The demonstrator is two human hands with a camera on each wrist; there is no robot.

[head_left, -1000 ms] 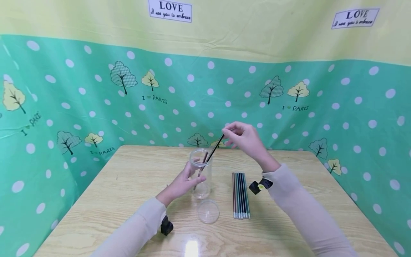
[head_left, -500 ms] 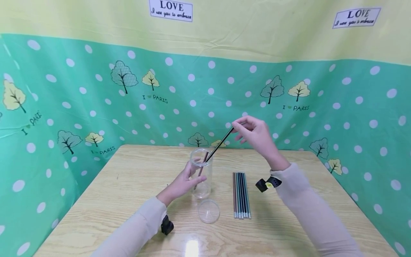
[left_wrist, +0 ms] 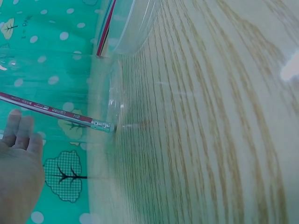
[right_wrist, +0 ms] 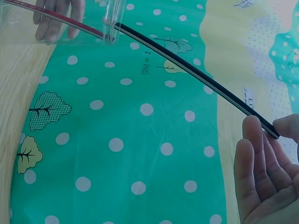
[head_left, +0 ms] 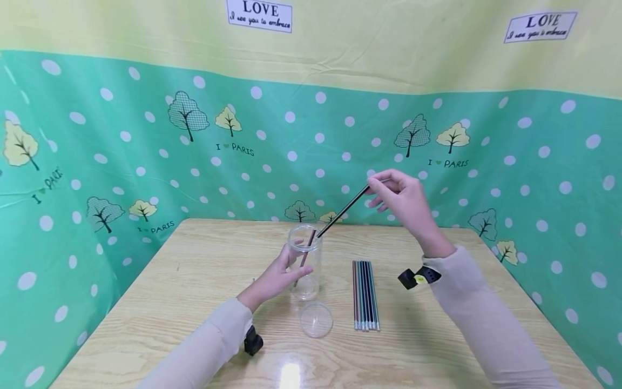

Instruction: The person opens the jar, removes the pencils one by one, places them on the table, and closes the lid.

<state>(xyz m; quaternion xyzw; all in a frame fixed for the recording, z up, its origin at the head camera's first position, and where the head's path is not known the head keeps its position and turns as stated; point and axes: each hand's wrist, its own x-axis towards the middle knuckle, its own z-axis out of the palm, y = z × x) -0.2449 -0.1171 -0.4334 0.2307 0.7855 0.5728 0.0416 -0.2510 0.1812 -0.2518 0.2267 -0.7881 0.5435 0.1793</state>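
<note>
A clear jar (head_left: 317, 270) stands upright on the wooden table, held by my left hand (head_left: 279, 275), with the thumb in front and fingers behind. Inside it one dark red pencil (left_wrist: 65, 113) leans, its eraser end at the bottom. Up and to the right, my right hand (head_left: 398, 197) pinches a black pencil (right_wrist: 187, 67) near one end between thumb and fingers. This pencil slants down to the left, its far end right at the jar's rim (head_left: 305, 247).
A round clear lid (head_left: 316, 320) lies in front of the jar. To its right several pencils (head_left: 364, 294) in red, teal and black lie in a neat row, eraser ends nearest me. A green and yellow patterned cloth (head_left: 340, 135) hangs behind the table (head_left: 204, 259).
My right hand has moved right and slightly up, drawing the black pencil's lower end from within the jar's mouth to its rim. The left hand and jar stay put.
</note>
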